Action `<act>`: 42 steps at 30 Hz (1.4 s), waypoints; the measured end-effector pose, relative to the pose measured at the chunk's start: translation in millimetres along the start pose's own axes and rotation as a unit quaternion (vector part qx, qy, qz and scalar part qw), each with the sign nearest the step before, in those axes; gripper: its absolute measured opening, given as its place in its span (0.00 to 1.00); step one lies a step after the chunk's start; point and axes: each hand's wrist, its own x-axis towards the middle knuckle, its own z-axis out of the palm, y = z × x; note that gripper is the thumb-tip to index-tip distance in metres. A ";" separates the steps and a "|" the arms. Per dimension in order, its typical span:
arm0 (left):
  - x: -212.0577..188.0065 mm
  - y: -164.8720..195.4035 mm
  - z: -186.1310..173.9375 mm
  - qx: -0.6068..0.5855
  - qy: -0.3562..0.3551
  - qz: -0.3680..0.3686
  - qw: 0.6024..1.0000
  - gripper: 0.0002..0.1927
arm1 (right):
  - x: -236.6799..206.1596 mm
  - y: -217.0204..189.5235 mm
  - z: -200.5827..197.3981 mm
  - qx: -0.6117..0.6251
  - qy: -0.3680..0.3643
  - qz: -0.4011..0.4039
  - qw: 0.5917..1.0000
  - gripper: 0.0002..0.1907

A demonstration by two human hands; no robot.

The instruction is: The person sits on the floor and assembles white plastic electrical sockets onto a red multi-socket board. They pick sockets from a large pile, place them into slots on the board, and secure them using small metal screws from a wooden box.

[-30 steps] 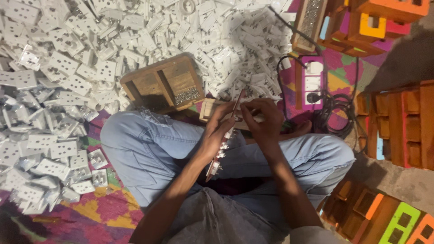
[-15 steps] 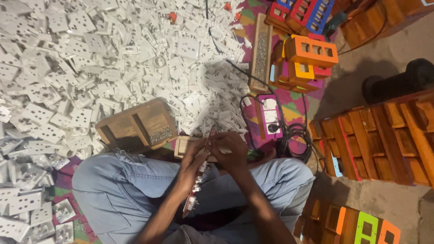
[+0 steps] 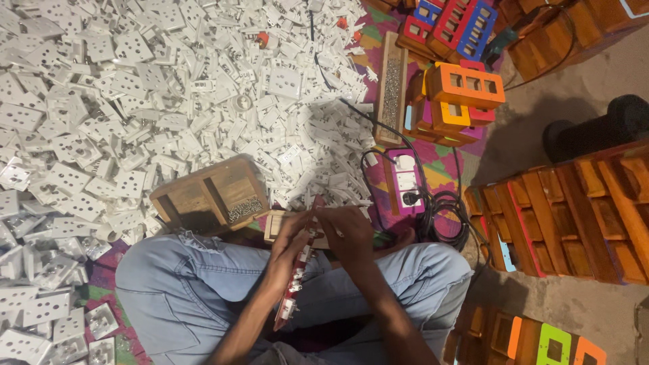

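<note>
A heap of white plastic socket plates [image 3: 135, 101] covers the floor on the left. At its near edge stands a wooden tray [image 3: 209, 196] with small screws in one compartment. Just right of it, over the lap in blue jeans [image 3: 189, 290], the left hand [image 3: 292, 245] closes around a long red strip of switch parts [image 3: 295, 284] that slants down toward the knees. The right hand [image 3: 351, 233] pinches the strip's upper end, touching the left. Farther right lie a pink extension board [image 3: 404, 181], coiled black cable [image 3: 443, 216] and coloured wooden boxes [image 3: 463, 88].
</note>
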 end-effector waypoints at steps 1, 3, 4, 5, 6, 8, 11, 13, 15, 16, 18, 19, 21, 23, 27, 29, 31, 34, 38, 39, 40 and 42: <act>-0.3 0.9 0.3 -0.013 -0.001 -0.005 1.000 0.24 | 0.1 -0.6 -1.1 -0.005 -0.005 -0.009 1.000 0.11; -0.4 3.3 0.7 -0.039 -0.002 -0.013 0.999 0.24 | 0.9 -0.7 -2.1 -0.014 -0.014 -0.030 0.999 0.13; -0.3 4.7 0.9 -0.026 0.000 -0.012 1.000 0.24 | 1.7 -0.3 -1.8 -0.017 -0.017 -0.028 0.999 0.14; -1.1 5.6 2.0 -0.014 0.003 -0.011 1.000 0.24 | 2.1 0.2 -1.7 -0.020 -0.020 -0.026 0.999 0.14; -1.4 6.8 2.6 -0.001 0.005 -0.010 1.000 0.24 | 2.7 0.4 -1.6 -0.022 -0.023 -0.025 0.999 0.15; -1.0 9.2 4.4 -0.026 -0.005 -0.001 1.000 0.24 | 3.4 -0.3 -2.3 -0.021 -0.021 -0.026 0.999 0.15; -1.0 12.2 6.2 -0.049 -0.009 -0.022 0.999 0.24 | 5.2 -2.7 -6.1 -0.020 -0.027 -0.053 0.998 0.17; -1.3 14.0 6.3 -0.052 -0.005 -0.030 0.998 0.24 | 7.1 -4.7 -8.2 -0.019 -0.034 -0.071 0.997 0.18; -1.4 14.9 6.0 -0.048 0.001 -0.021 0.999 0.24 | 8.9 -6.4 -9.4 -0.019 -0.040 -0.080 0.996 0.18; -1.4 15.0 5.9 -0.049 -0.001 -0.018 0.999 0.24 | 9.5 -7.2 -9.6 -0.023 -0.039 -0.080 0.996 0.18; -1.5 14.6 6.0 -0.052 -0.004 -0.012 0.999 0.25 | 10.3 -8.3 -9.4 -0.029 -0.038 -0.078 0.996 0.17; -2.3 14.1 5.4 -0.062 -0.005 -0.016 0.998 0.24 | 9.7 -9.2 -9.0 -0.024 -0.036 -0.076 0.996 0.17; -2.1 13.0 4.6 -0.082 -0.006 -0.022 0.996 0.24 | 9.8 -9.4 -8.0 -0.011 -0.033 -0.074 0.997 0.17; -2.5 11.6 4.3 -0.079 -0.009 -0.009 0.997 0.24 | 9.7 -9.5 -6.0 -0.025 -0.028 -0.075 0.997 0.16; -1.9 9.6 3.8 -0.041 -0.005 -0.001 0.999 0.25 | 8.6 -8.9 -4.5 -0.027 -0.028 -0.069 0.997 0.16; -2.8 9.8 3.7 -0.021 -0.006 0.015 1.000 0.25 | 7.5 -8.2 -4.5 -0.036 -0.029 -0.064 0.997 0.15; -2.8 11.0 3.5 -0.011 -0.004 0.014 1.000 0.25 | 6.7 -6.7 -3.8 -0.036 -0.030 -0.061 0.997 0.16; -3.6 13.9 4.5 -0.001 -0.002 -0.009 1.000 0.25 | 4.6 -4.5 -1.8 -0.030 -0.016 -0.050 0.998 0.16; -5.4 16.2 5.5 0.024 0.011 -0.050 0.998 0.25 | 2.1 0.5 5.0 -0.025 0.018 -0.030 0.999 0.13; -5.7 15.9 5.7 0.025 0.017 -0.070 0.997 0.25 | 0.9 2.2 6.0 -0.022 0.022 -0.024 0.999 0.12; -5.8 15.3 5.5 0.026 0.014 -0.060 0.998 0.25 | -0.5 3.7 7.3 -0.019 0.024 -0.014 0.999 0.11; -4.2 13.2 5.1 0.028 0.007 -0.038 0.999 0.25 | -3.2 7.4 10.2 -0.013 0.029 0.005 0.999 0.09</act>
